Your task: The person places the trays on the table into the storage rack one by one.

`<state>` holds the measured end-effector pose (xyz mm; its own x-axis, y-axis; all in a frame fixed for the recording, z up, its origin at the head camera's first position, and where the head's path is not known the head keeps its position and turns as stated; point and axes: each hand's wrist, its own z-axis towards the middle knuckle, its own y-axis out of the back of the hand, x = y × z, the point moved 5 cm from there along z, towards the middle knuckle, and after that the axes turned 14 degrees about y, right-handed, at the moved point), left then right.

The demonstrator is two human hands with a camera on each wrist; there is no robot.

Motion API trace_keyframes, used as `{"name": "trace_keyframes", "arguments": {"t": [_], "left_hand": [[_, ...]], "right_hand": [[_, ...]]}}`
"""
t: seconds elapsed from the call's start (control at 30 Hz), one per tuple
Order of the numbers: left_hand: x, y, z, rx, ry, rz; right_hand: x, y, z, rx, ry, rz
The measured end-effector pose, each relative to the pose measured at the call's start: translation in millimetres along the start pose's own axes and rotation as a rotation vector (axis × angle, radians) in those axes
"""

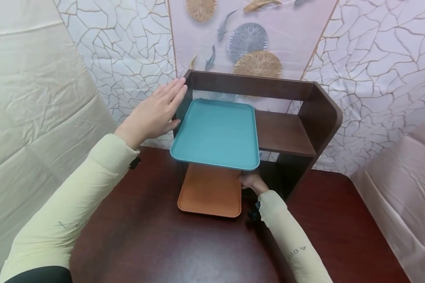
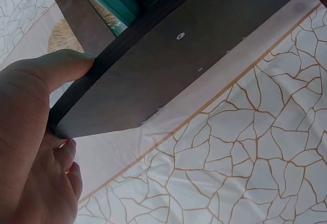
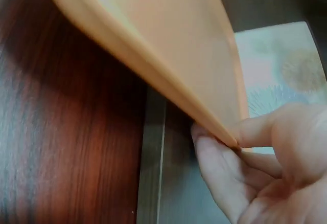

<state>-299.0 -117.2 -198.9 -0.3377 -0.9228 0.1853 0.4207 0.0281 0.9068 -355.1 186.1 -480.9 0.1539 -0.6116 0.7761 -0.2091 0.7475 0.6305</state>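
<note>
- My right hand (image 1: 252, 183) pinched the right edge of the orange tray (image 1: 210, 190), thumb on top and fingers (image 3: 219, 183) curled beneath the rim, as the right wrist view showed.
- The orange tray sat low under the shelf (image 1: 283, 133), its near end sticking out over the tabletop (image 1: 163, 243); from the wrist view its gripped edge looked lifted off the wood.
- My left hand (image 1: 152, 114) lay flat against the shelf's left side panel (image 2: 168, 75), fingers straight and pressed together, pointing toward the back wall.
- In the left wrist view my thumb (image 2: 61, 68) hooked over the panel's front edge while the other fingers (image 2: 69, 155) rested on its outer face.
- The teal tray (image 1: 216, 133) rested on the shelf's upper board, on its left part, and overhung the front edge directly above the orange tray.
- The right part of the upper board was bare brown wood.
- The shelf stood at the back of the dark red tabletop, against a wall cloth with a cracked pattern (image 1: 375, 59) and a panel of fish and round fans (image 1: 248, 39).
- Both my sleeves (image 1: 74, 204) were pale yellow.
- A crumpled cream sheet (image 1: 28, 98) hung on the left.
</note>
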Motion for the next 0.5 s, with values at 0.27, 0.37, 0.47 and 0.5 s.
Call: {"name": "trace_keyframes", "arguments": {"t": [0.27, 0.37, 0.47, 0.5], "left_hand": [[1.9, -2.5, 2.5, -0.005, -0.008, 0.009], [2.7, -1.7, 4.9, 0.000, -0.010, 0.008], [4.5, -0.2, 5.9, 0.014, -0.007, -0.005], [5.2, 0.6, 5.6, 0.019, -0.008, -0.014]], "right_hand": [[2, 6, 3, -0.141, 0.129, -0.146], [8, 10, 3, -0.163, 0.271, -0.303], [17, 16, -6, -0.180, 0.378, -0.387], [20, 18, -11, -0.170, 0.388, -0.383]]}}
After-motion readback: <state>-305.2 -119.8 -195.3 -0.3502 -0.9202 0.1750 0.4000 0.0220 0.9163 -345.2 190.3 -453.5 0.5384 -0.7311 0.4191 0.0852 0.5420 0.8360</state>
